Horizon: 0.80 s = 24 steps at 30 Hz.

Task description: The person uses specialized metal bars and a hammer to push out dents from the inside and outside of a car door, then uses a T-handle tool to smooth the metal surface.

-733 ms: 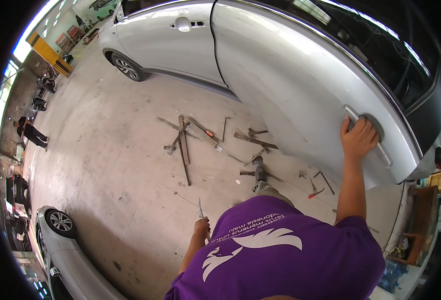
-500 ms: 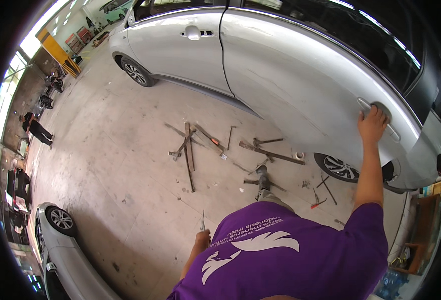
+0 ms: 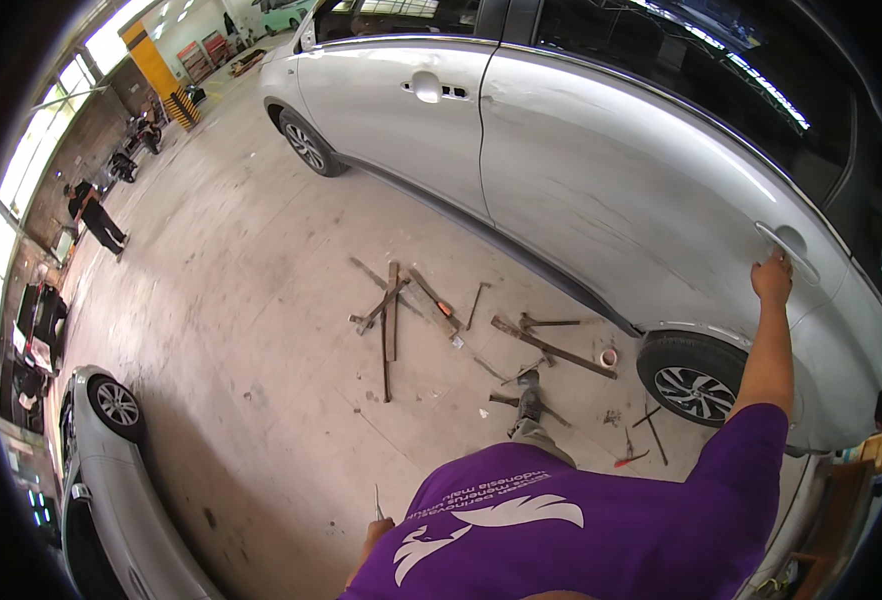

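Observation:
My right arm reaches out to the silver car's rear door [image 3: 601, 170], whose side is dented and creased. There my right hand [image 3: 772, 283] is closed at the pull-type door handle [image 3: 801, 263], with its fingertips partly hidden against it. The door sits flush with the body. Low on the left, my left hand [image 3: 379, 530] is closed around a thin, pointed metal tool [image 3: 377, 498] that sticks upward. My purple shirt hides much of the left arm.
Hammers, bars and other hand tools [image 3: 391, 320] lie scattered on the floor, with a tape roll [image 3: 609, 357] near the rear wheel [image 3: 696, 385]. Another grey car [image 3: 136, 500] stands at left. A person in dark clothes [image 3: 96, 215] stands farther off, near a yellow pillar [image 3: 151, 65].
The rear door has swung from ajar to closed, uncovering the sill and rear wheel. My right hand stays at the handle, now lower on it. The view has shifted slightly.

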Available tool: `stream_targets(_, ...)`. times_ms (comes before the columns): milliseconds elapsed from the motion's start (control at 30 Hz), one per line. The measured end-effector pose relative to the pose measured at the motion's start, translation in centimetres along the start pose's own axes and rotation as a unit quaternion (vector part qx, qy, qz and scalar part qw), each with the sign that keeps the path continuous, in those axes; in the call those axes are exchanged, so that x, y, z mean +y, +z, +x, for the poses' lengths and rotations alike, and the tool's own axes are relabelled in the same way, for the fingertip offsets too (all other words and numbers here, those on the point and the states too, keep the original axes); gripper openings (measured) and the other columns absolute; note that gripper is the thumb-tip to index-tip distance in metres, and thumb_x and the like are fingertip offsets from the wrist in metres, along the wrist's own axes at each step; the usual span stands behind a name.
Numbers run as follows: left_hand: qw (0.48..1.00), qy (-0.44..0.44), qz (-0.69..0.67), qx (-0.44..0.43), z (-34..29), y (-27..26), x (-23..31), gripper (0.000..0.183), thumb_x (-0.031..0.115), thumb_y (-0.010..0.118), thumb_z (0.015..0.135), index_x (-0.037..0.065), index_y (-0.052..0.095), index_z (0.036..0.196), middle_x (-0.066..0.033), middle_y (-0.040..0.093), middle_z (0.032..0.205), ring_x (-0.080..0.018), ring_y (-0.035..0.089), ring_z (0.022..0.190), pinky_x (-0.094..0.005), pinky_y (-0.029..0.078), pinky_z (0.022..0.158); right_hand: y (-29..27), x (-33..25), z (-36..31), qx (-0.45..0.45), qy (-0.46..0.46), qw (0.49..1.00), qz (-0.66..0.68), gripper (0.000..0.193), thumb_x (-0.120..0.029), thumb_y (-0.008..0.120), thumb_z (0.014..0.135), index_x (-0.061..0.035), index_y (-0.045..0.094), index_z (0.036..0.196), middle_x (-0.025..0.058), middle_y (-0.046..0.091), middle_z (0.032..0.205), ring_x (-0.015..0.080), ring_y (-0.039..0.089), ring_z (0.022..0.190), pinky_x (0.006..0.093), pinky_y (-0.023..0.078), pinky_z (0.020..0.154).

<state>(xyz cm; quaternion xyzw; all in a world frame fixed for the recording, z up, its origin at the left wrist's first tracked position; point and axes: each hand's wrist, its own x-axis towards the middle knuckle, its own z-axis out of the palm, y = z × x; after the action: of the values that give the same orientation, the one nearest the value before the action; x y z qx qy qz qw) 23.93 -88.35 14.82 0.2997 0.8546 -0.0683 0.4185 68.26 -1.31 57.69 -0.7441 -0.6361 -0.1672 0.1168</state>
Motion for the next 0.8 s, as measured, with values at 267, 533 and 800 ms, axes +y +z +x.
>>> stream_targets(267, 0.98, -0.013, -0.194, 0.044, -1.7, -12.3, 9.0, 0.017, 0.02, 0.061, 0.084, 0.004, 0.061, 0.091, -0.0101, 0.063, 0.069, -0.0251, 0.063, 0.059, -0.0385, 0.05, 0.054, -2.5, 0.4, 2.4, 0.032, 0.013, 0.999, -0.031, 0.05, -0.029, 0.061, 0.084, -0.0097, 0.046, 0.128, 0.0196, 0.05, 0.126, 0.0366, 0.049, 0.12, 0.0486, 0.046, 0.096)
stream_targets(533, 0.885, -0.176, -0.431, 0.026, -1.8, -15.1, 10.1, 0.027, 0.028, 0.058, 0.088, 0.002, 0.059, 0.081, -0.0082, 0.054, 0.059, -0.0216, 0.053, 0.048, -0.0377, 0.043, 0.045, -2.1, 1.2, 3.3, -0.039, 0.01, 0.998, -0.051, 0.053, -0.037, 0.06, 0.084, -0.0149, 0.045, 0.131, 0.0119, 0.047, 0.136, 0.0323, 0.042, 0.129, 0.0548, 0.04, 0.099)
stream_targets(800, 0.845, -0.208, -0.492, 0.004, -2.8, -13.6, 12.3, 0.021, 0.024, 0.055, 0.088, 0.006, 0.053, 0.077, -0.0049, 0.045, 0.053, -0.0212, 0.046, 0.044, -0.0372, 0.039, 0.042, -4.9, 1.5, -5.2, 0.098, -0.008, 0.99, -0.103, 0.05, -0.044, 0.06, 0.083, -0.0112, 0.055, 0.121, 0.0143, 0.059, 0.118, 0.0344, 0.051, 0.116, 0.0536, 0.039, 0.097)
